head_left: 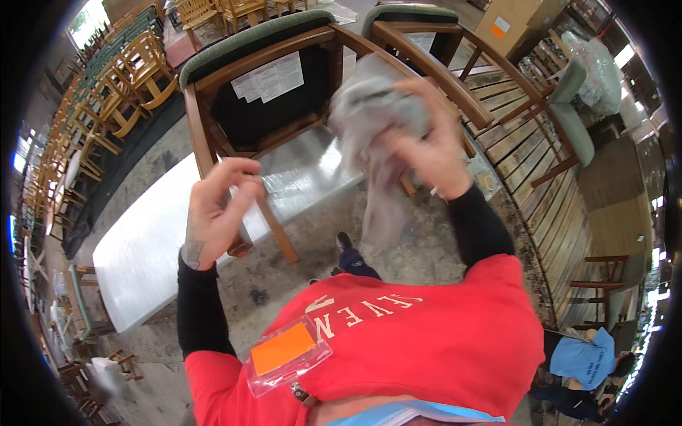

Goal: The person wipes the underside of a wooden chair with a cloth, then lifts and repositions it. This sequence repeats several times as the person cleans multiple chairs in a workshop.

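My right hand (433, 142) is closed on a crumpled grey cloth (380, 113), which is smeared by motion and hangs down in a loose tail. The cloth is in front of the right side of a tipped wooden chair (202, 135), with a green padded seat edge, a black underside and white paper labels. By the chair's left legs is my left hand (217, 206), its fingers curled and its thumb bent toward them. Whatever may be between those fingertips is too small to make out. The chair rests at a wrapped, silvery-white surface (149, 245).
Another tipped green-padded chair (412, 14) stands close on the right. Beyond it are a slatted wooden pallet (526, 128) and a cardboard box (515, 25). Rows of wooden chairs (145, 67) fill the far left. A person in a blue shirt (582, 358) is at the lower right.
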Action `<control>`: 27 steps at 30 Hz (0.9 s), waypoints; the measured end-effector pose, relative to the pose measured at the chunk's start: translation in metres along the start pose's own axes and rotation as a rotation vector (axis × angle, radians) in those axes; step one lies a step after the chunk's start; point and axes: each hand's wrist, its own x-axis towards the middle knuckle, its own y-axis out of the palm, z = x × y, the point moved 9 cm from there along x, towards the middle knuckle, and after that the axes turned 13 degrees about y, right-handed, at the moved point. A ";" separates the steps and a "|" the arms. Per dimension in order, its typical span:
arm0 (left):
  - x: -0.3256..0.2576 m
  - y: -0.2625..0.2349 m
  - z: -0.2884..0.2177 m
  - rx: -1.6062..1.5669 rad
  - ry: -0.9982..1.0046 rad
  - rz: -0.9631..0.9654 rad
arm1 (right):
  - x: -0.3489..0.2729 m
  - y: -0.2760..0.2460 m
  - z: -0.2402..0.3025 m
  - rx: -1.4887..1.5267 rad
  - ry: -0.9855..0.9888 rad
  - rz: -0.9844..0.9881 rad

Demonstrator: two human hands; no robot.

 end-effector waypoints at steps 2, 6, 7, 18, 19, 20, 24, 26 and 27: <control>0.007 0.022 -0.008 0.458 0.156 0.343 | 0.015 -0.047 0.033 -0.687 -0.319 -0.171; 0.006 0.022 -0.002 0.409 0.124 0.346 | 0.042 -0.057 -0.066 -1.423 -0.267 0.024; 0.005 0.019 -0.008 0.422 0.204 0.308 | 0.058 -0.054 -0.080 -1.477 -0.219 0.049; -0.002 0.017 -0.001 0.301 0.252 0.270 | 0.310 0.015 -0.160 -1.128 0.015 0.012; -0.002 0.016 -0.004 0.284 0.270 0.264 | 0.325 0.011 -0.153 -1.130 -0.013 -0.049; -0.002 0.014 -0.003 0.282 0.248 0.260 | 0.333 0.024 -0.155 -1.102 -0.042 -0.080; -0.001 0.008 0.003 0.280 0.217 0.184 | 0.319 0.029 -0.159 -1.236 -0.033 -0.053; 0.001 0.008 0.004 0.310 0.187 0.161 | 0.285 0.027 -0.161 -1.357 -0.024 0.085; 0.000 0.008 0.006 0.320 0.163 0.152 | 0.268 0.016 -0.157 -1.310 0.041 0.142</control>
